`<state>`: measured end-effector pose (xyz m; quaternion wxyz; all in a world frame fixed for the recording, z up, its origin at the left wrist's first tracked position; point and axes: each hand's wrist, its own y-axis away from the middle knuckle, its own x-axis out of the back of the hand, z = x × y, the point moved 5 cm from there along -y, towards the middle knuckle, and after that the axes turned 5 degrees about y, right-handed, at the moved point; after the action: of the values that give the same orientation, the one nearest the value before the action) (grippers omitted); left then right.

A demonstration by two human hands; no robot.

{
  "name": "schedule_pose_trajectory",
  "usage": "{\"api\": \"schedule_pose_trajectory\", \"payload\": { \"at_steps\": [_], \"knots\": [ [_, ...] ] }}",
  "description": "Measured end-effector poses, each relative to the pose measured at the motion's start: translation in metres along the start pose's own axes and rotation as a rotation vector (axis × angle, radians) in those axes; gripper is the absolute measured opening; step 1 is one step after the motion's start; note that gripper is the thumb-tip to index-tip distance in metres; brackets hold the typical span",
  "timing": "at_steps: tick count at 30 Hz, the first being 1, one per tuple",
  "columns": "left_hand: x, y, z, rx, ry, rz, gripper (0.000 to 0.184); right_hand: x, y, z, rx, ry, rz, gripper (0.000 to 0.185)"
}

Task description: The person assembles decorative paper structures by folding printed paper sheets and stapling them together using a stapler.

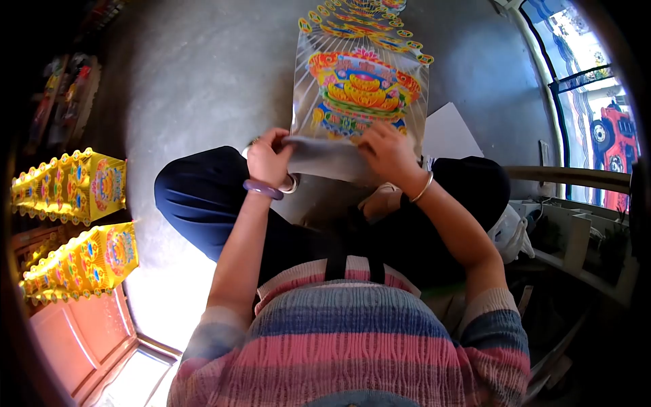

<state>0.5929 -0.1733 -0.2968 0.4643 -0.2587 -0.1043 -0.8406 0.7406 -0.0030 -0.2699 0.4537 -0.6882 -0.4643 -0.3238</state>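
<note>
A shiny printed sheet (366,88) with a colourful lotus pattern stretches away from me over the grey floor, its far part edged with scalloped medallions. Its near edge is turned up into a plain greyish flap (324,154). My left hand (268,159), with a purple bangle at the wrist, pinches the left end of this flap. At the right, my right hand (393,154) has its fingers bent over the flap and presses on the sheet; its fingertips are partly hidden.
Two yellow patterned paper boxes (71,186) with scalloped edges stand at the left. White paper (453,129) lies on the floor beside the sheet's right side. My bent knees flank the work. A white plastic bag (510,234) and shelving (576,247) are at the right.
</note>
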Motion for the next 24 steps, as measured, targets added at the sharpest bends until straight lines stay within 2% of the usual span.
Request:
{"api": "schedule_pose_trajectory", "payload": {
  "at_steps": [2,3,7,8,10,13,16,18,20,21,24],
  "knots": [
    [0.008,-0.017,0.009,-0.072,0.155,0.047,0.025,0.023,-0.016,0.008,-0.052,-0.083,0.072,0.011],
    [0.013,-0.024,0.019,-0.144,0.120,0.041,0.027,0.036,-0.025,0.007,-0.091,-0.152,0.145,0.012],
    [0.024,-0.043,0.025,-0.182,-0.115,0.093,0.027,0.063,-0.044,0.018,-0.197,-0.387,0.294,0.013],
    [0.027,-0.049,0.027,-0.125,-0.007,0.097,0.024,0.069,-0.047,0.019,-0.187,-0.366,0.347,0.013],
    [0.038,-0.067,0.046,-0.191,0.005,0.104,0.023,0.082,-0.051,0.017,-0.172,-0.322,0.453,0.014],
    [0.063,-0.083,0.120,-0.518,-0.119,0.207,0.021,0.098,-0.049,0.017,-0.221,-0.312,0.638,0.018],
    [0.069,-0.076,0.189,-0.837,-0.260,0.129,0.019,0.086,-0.031,0.026,-0.333,-0.435,0.809,0.018],
    [0.051,-0.063,0.196,-0.900,-0.425,0.091,0.015,0.061,-0.007,0.031,-0.470,-0.604,0.845,0.014],
    [0.031,-0.034,0.188,-0.985,-0.539,0.083,0.016,0.017,0.025,0.038,-0.522,-0.465,0.506,0.011],
    [0.016,-0.022,0.172,-1.002,-0.581,0.015,0.015,0.002,0.038,0.041,-0.545,-0.398,0.333,0.012],
    [-0.031,0.012,0.093,-0.978,-0.650,-0.148,0.013,0.000,0.059,0.055,-0.682,-0.226,0.110,0.019]
  ]
}}
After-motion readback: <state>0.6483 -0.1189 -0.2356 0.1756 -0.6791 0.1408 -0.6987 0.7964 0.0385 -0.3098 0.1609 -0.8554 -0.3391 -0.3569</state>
